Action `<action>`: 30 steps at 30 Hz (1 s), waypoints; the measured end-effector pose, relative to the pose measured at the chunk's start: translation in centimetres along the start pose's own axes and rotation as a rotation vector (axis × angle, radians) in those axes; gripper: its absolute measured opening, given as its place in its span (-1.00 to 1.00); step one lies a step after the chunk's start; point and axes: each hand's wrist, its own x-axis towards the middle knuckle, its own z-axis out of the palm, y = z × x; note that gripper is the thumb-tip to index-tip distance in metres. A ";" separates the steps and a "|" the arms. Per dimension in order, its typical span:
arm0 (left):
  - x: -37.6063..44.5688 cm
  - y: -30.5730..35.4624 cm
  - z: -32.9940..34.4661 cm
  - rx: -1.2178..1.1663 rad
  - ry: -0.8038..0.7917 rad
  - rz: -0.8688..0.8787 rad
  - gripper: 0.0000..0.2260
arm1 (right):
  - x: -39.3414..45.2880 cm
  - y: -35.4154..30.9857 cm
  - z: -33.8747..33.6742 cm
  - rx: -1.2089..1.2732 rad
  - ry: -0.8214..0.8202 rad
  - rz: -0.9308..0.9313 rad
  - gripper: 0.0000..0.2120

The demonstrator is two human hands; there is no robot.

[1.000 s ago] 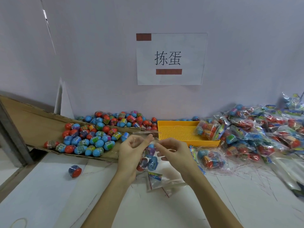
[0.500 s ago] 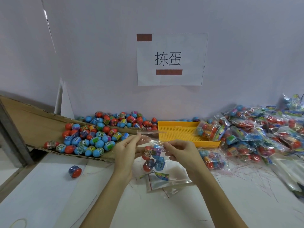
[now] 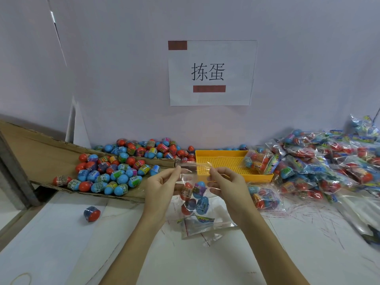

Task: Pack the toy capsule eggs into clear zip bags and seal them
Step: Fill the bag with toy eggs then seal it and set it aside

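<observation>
Above the white counter's middle, the left hand (image 3: 162, 182) and right hand (image 3: 224, 182) are pinching the thin, slippery clear zip bag (image 3: 194, 194) by its top strip, light blue-and-red capsule eggs (image 3: 194, 197) sagging inside.

The capsule eggs (image 3: 115, 171) are red and blue, banded with multicoloured printed labels. The tray (image 3: 226, 161) at two o'clock is yellow with a dotted perforated floor. The sign (image 3: 211, 73) is white with black characters and two brown-red bars. The surface (image 3: 61, 243) is white.
</observation>
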 end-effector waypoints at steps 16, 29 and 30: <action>-0.2 -0.6 0.4 0.127 -0.166 0.158 -0.82 | -0.9 1.8 2.3 -0.787 0.102 -0.961 -0.92; -0.5 -0.9 -0.2 0.598 -0.201 0.507 -0.85 | -0.7 0.8 0.8 -0.813 -0.083 -0.837 -0.88; -0.6 -0.9 -0.1 0.600 -0.200 0.526 -0.84 | -0.7 0.7 0.6 -0.849 -0.098 -0.858 -0.88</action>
